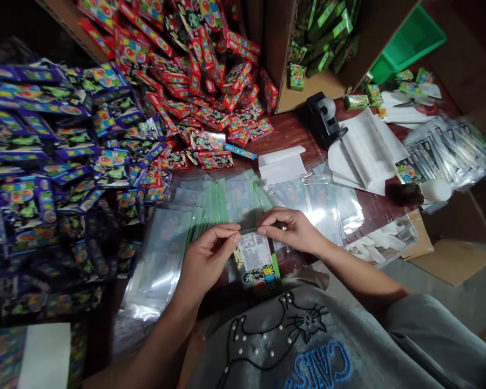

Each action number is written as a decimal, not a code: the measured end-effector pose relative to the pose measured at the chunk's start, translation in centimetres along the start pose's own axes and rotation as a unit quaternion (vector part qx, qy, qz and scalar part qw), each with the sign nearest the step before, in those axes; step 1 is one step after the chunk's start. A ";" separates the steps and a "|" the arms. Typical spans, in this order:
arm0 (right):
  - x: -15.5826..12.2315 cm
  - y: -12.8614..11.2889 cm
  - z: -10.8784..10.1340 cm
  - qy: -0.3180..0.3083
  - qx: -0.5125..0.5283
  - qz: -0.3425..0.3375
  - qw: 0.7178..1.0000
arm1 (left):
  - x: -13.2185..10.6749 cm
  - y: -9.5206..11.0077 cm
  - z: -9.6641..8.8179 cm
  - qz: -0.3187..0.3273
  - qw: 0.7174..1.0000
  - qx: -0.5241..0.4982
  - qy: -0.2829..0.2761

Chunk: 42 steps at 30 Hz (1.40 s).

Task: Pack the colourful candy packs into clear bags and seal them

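My left hand [206,256] and my right hand [294,229] both pinch the top edge of a clear plastic bag [256,259] that holds a small green-edged box with a white label. The bag hangs close to my chest, above a spread of empty clear bags [230,202] on the brown table. Both hands are closed on the bag's rim, thumbs and fingertips pressed together.
A heap of purple boxes [44,162] fills the left, red boxes [202,70] lie behind. A cardboard carton [328,81] with green boxes stands at the back, a black tape dispenser [324,116] beside it. White paper sheets [364,151] and filled bags [449,148] lie right.
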State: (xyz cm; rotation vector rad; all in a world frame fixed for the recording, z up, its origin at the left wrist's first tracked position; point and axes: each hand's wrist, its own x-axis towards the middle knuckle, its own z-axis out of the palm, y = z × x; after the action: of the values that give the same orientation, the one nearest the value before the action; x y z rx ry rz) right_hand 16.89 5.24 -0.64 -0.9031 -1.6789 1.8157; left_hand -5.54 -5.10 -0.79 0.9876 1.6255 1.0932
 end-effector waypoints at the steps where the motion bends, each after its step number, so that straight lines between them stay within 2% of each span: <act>1: 0.3 -0.2 0.2 0.004 0.024 0.033 0.999 | 0.2 0.3 -0.1 -0.009 1.000 -0.003 -0.006; 4: 1.1 -0.6 0.6 0.004 0.086 0.102 0.991 | 1.1 0.9 -0.4 -0.036 0.999 -0.001 -0.020; 9: 1.8 -0.4 -0.2 -0.025 0.075 0.107 0.991 | 2.2 1.0 -1.4 -0.031 0.998 0.020 -0.059; 11: 1.7 -0.2 -0.9 -0.047 0.040 0.071 0.996 | 2.3 0.8 -1.8 -0.011 0.995 0.018 -0.093; 13: 1.3 -0.2 -1.5 -0.077 -0.027 0.007 0.997 | 2.2 0.6 -2.1 0.020 0.993 0.010 -0.113; 17: 1.2 -1.3 -2.9 -0.139 -0.125 -0.090 0.978 | 2.1 -0.6 -2.5 0.061 0.992 0.039 -0.105; 19: 2.4 -2.1 -4.7 -0.127 -0.139 -0.114 0.975 | 2.5 -1.4 -2.8 0.066 0.992 0.068 -0.089; 21: 5.1 -2.7 -7.6 -0.055 -0.195 -0.144 0.969 | 3.3 -2.2 -3.2 0.074 0.988 0.107 -0.083; 23: 8.6 -2.7 -11.2 0.051 -0.334 -0.155 0.928 | 4.3 -2.6 -3.4 0.100 0.976 0.177 -0.084; 24: 10.5 -2.5 -13.0 0.071 -0.401 -0.132 0.904 | 4.8 -2.5 -3.4 0.120 0.965 0.220 -0.082; 27: 14.6 -2.0 -16.6 -0.031 -0.524 -0.038 0.850 | 6.2 -1.1 -2.6 0.185 0.931 0.313 -0.041; 29: 15.3 -1.9 -17.3 -0.081 -0.536 -0.028 0.840 | 6.9 0.7 -1.2 0.226 0.921 0.318 0.004; 30: 15.0 -2.0 -17.1 -0.081 -0.525 -0.038 0.846 | 7.1 1.8 -0.2 0.247 0.917 0.311 0.023; 32: 13.4 -2.6 -16.3 -0.039 -0.473 -0.060 0.878 | 7.5 4.1 1.9 0.296 0.909 0.290 0.043; 35: 9.9 -4.1 -14.5 0.089 -0.357 -0.089 0.926 | 7.8 6.8 5.1 0.359 0.896 0.259 0.032; 37: 8.2 -5.2 -13.8 0.172 -0.275 -0.096 0.941 | 8.0 7.7 6.4 0.390 0.885 0.253 0.030; 38: 7.6 -5.7 -13.6 0.185 -0.224 -0.085 0.953 | 8.2 8.0 6.7 0.409 0.874 0.259 0.033; 40: 7.2 -6.1 -13.7 0.138 -0.106 -0.030 0.984 | 9.0 8.0 6.6 0.474 0.832 0.287 0.041; 42: 7.4 -5.9 -14.0 0.044 -0.005 0.045 0.998 | 10.0 7.9 5.8 0.542 0.773 0.327 0.029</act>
State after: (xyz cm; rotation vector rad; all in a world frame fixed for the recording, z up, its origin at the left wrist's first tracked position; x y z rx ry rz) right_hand 22.12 20.62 4.00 -1.0629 -1.6189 1.7992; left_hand -1.64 7.73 3.14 2.5875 1.4511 1.2444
